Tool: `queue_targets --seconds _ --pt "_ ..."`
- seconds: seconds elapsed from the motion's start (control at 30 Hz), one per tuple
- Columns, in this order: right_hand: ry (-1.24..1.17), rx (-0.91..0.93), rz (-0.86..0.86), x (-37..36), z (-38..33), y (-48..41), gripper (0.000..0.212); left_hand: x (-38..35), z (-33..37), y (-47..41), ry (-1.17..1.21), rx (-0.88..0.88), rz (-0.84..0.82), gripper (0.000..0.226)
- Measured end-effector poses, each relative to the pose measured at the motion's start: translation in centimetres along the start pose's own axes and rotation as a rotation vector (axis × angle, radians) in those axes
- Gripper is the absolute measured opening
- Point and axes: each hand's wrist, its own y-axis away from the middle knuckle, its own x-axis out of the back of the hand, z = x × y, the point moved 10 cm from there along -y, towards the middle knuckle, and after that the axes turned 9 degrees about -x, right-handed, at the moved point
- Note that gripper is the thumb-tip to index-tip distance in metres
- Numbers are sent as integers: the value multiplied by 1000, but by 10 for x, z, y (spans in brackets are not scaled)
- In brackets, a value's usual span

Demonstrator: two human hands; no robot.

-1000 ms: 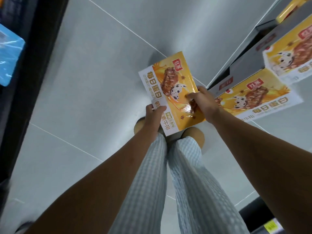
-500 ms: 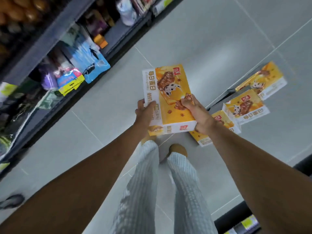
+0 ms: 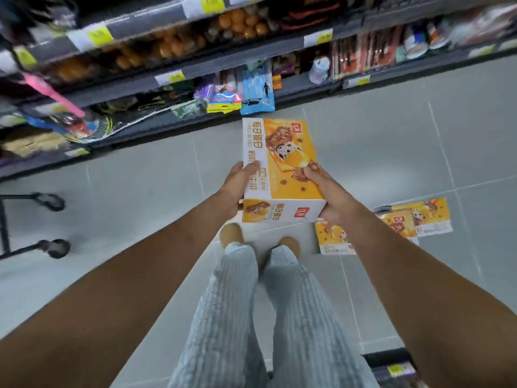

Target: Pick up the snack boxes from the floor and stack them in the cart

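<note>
Head camera, looking down at the aisle floor (image 3: 391, 135), read from left to right. At nine o'clock, hard against the edge, the cart (image 3: 16, 228) shows only its dark lower frame and two castor wheels. Its basket is out of sight, so I cannot tell what is stacked in it.

Just left of centre, the left hand (image 3: 237, 186) grips the white long side of the held snack box (image 3: 282, 169), thumb on top. The box is up off the floor, orange face upward, above the person's two tan shoes (image 3: 230, 233). At its three o'clock side the right hand (image 3: 330, 197) clamps the near corner, thumb pressed on the printed face and fingers curled underneath.

Further right, at about four o'clock from the held box, more boxes lie on the tiles. The nearest floor box (image 3: 333, 239) sits just beside the right wrist, partly hidden by the forearm. The middle floor box (image 3: 398, 224) and the far floor box (image 3: 432, 217) lie close together, seemingly touching. Stocked shelves (image 3: 195, 65) run across twelve o'clock.

To my eye the pick-up of this box is done and the carry is in hand. Next comes a turn toward nine o'clock, bringing the box over the cart and setting it down flat.

The count:
- One cart, with two wheels showing.
- Two hands, both on one box.
- Four snack boxes in sight: one held, three on the floor.
</note>
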Motion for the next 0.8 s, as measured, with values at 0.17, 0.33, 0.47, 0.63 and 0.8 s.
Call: queue_targets --seconds 0.17,0.33,0.47,0.63,0.8 --pt "157 -140 -39 -84 28 15 33 83 13 51 146 -57 169 34" --pt "408 -166 -39 -191 63 23 37 194 -5 107 303 -94 311 36" --pt "666 -160 -43 -287 98 27 43 286 -33 153 489 -99 395 37" --pt "879 -127 -105 -430 157 39 36 414 -62 214 668 -131 485 12" --pt "996 -95 -145 -543 219 55 18 521 -92 270 734 -132 569 40"
